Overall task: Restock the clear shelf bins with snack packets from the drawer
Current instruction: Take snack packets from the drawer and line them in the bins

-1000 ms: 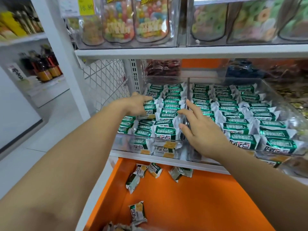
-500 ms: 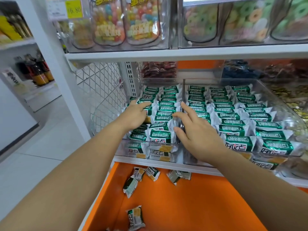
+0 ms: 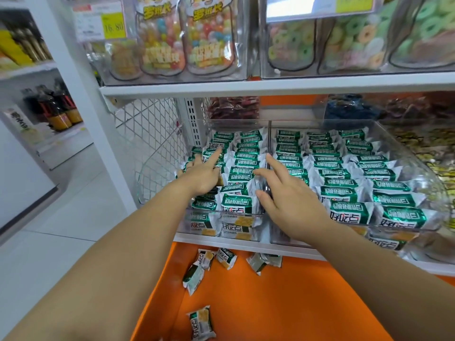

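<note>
Two clear shelf bins hold rows of green-and-silver snack packets: the left bin (image 3: 197,219) and the right bin (image 3: 416,166). My left hand (image 3: 205,173) lies flat on the left rows of the left bin, index finger stretched toward the back packets (image 3: 216,146). My right hand (image 3: 283,193) hovers at the divide between the bins, fingers spread and straight, touching the packets (image 3: 242,178) of the left bin's right row. Neither hand holds a packet. Below, the open orange drawer (image 3: 283,303) holds several loose packets (image 3: 200,322).
A white shelf edge (image 3: 246,244) runs between bins and drawer. Above hangs a shelf (image 3: 270,86) with candy bags (image 3: 209,38). A wire mesh panel (image 3: 150,136) stands left of the bins. Bottles (image 3: 56,109) sit on a far-left shelf.
My left hand has slid back along the left rows, index finger now stretched out. The right hand's fingers have spread wider. The view has drifted slightly.
</note>
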The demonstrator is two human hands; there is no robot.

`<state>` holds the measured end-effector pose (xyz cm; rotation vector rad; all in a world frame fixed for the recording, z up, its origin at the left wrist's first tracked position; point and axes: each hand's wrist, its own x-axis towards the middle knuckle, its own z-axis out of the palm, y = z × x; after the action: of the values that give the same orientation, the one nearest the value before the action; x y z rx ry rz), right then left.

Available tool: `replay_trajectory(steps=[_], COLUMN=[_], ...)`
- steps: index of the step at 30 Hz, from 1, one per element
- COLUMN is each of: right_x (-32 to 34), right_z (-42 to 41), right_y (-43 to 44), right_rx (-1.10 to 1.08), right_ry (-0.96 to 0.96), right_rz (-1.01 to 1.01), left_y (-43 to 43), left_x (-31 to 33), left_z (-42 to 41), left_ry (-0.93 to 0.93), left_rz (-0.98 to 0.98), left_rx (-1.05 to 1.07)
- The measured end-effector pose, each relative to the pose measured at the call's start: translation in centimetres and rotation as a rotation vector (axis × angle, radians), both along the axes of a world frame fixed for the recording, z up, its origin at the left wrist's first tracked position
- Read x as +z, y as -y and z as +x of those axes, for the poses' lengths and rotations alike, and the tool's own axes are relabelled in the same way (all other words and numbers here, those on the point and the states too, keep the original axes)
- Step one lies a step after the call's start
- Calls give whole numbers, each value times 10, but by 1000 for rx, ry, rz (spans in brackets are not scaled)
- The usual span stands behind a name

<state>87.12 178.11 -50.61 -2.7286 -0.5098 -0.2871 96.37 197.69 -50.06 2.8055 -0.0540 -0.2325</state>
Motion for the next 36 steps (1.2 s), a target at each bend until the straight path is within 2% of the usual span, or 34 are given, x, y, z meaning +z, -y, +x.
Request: replay_trajectory(steps=[4, 6, 9, 11, 13, 16, 19, 21, 24, 26, 28, 32, 36], right_x=[5, 10, 7, -7, -28, -65, -103, -135, -185, -216, -241, -270, -288], right_z=[0, -5, -25, -42, -56, -71, -76, -70, -56, -43, -27, 9, 42], right_y=[2, 0, -7, -13, -19, -26, -33, -35, -42, -45, -49, -50, -40], right_rx=[-6, -18, 50, 158, 245, 264, 194, 120, 37, -25, -89, -298, -365], right_ry=[-8, 40, 282, 405, 396, 262, -35, -256, -602, -730, -755, -606, -583], right_rz=[-31, -49, 17, 47, 42, 61, 32, -61, -202, -211, -238, -264, -247], left_y=[-3, -7, -22, -39, -61, -94, -114, -126, -139, -144, -145, -141, -143], left_x=[10, 11, 5, -7, -22, -49, -80, -107, -143, -161, -173, -185, -188], left_z=[-17, -32, -70, -101, -126, -145, -149, -143, -131, -128, -128, -129, -128], left_ry=[133, 285, 618, 705, 656, 513, 357, 251, 102, 46, 46, 76, 93], left_rz=[-7, -39, -162, -141, -74, -24, -13, -24, 70, 75, 2, -27, -96], left_rx=[-25, -66, -205, -298, -376, -410, -390, -368, -346, -318, -287, -258, -244])
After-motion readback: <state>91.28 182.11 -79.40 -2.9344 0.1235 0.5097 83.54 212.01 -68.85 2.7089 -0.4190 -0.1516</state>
